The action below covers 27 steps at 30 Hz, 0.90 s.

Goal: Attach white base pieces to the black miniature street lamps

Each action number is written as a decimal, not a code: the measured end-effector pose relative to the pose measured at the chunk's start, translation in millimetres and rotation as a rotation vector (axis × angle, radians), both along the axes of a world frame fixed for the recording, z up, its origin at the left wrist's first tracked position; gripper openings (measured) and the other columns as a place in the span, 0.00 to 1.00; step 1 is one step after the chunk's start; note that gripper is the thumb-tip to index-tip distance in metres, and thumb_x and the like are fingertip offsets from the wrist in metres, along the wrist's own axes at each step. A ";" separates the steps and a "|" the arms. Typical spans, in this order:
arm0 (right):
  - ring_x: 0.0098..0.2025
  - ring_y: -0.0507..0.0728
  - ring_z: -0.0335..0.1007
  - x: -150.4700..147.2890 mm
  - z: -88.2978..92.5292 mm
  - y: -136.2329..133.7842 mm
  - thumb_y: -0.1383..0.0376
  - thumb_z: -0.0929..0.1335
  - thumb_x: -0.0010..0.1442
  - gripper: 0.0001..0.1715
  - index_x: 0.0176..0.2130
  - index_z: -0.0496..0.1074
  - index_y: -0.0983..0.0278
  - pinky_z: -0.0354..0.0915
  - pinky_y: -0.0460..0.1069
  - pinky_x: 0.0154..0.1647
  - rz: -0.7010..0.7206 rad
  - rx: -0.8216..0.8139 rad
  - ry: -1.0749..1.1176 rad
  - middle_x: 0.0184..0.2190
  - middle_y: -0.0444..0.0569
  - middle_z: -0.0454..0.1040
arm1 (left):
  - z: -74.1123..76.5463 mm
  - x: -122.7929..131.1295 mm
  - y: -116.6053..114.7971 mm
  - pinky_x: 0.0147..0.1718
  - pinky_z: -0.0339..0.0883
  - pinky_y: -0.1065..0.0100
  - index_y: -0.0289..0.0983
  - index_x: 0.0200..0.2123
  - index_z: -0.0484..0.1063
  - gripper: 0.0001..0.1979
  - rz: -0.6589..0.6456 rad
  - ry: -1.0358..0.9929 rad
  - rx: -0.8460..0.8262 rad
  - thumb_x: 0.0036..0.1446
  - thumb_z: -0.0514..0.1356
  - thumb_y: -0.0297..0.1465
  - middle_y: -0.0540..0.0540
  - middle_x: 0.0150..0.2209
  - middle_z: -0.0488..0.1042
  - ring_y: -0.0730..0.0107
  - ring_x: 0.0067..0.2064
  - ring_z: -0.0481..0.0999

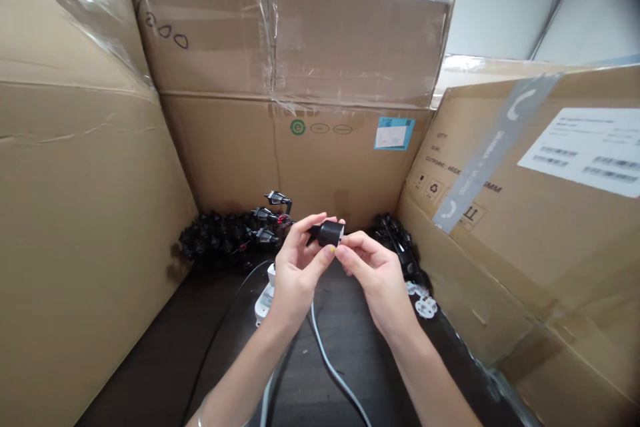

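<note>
Both my hands are raised over the table, holding a small black cylindrical plastic part (329, 234) with a pointed piece at its left end. My left hand (300, 267) pinches it from the left, and my right hand (375, 283) holds its right end between thumb and fingers. Behind my left hand lies a heap of small black plastic parts (220, 237), with a few standing on top. A smaller black heap (395, 240) lies behind my right hand. A white power strip or plug (265, 300) sits partly hidden by my left hand.
Large cardboard boxes (300, 47) wall the dark table (350, 340) on the left, back and right. A white cable (325, 353) and a black cable (220, 327) run across the table. White pieces (424, 300) lie near the right box.
</note>
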State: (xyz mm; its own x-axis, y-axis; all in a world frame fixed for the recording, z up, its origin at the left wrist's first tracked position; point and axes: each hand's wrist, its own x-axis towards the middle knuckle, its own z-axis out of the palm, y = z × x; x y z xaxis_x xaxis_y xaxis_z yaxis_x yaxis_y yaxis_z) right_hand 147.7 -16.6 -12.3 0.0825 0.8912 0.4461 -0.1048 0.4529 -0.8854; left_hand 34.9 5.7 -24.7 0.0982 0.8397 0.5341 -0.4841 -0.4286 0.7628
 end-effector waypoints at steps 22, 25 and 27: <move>0.19 0.45 0.39 -7.6 0.5 -8.9 0.64 0.70 0.49 0.21 0.20 0.53 0.64 0.43 0.42 0.18 0.252 -0.197 0.498 0.17 0.36 0.49 | -16.1 4.0 -5.3 0.48 0.70 0.58 0.45 0.49 0.71 0.22 0.307 0.203 0.403 0.52 0.60 0.20 0.42 0.51 0.66 0.54 0.53 0.69; 0.18 0.44 0.40 -5.1 4.0 -13.9 0.64 0.70 0.50 0.21 0.20 0.54 0.64 0.43 0.42 0.18 0.274 -0.211 0.456 0.16 0.36 0.50 | -17.4 3.4 -4.2 0.48 0.70 0.57 0.46 0.51 0.69 0.25 0.318 0.208 0.451 0.52 0.60 0.19 0.43 0.51 0.66 0.53 0.53 0.69; 0.18 0.44 0.43 -3.6 5.0 -15.8 0.64 0.71 0.51 0.20 0.20 0.56 0.65 0.45 0.42 0.19 0.241 -0.194 0.390 0.16 0.36 0.52 | -16.1 3.7 -3.0 0.47 0.71 0.58 0.45 0.52 0.69 0.24 0.276 0.178 0.457 0.52 0.60 0.20 0.42 0.51 0.66 0.53 0.53 0.70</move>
State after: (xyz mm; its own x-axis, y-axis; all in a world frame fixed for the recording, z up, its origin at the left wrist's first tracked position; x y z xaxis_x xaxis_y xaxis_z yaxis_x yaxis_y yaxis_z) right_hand 144.1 -32.4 -7.2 -0.0081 0.9689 0.2474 -0.5261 0.2063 -0.8250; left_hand 38.6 2.6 -40.8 0.0290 0.5336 0.8452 -0.1879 -0.8276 0.5289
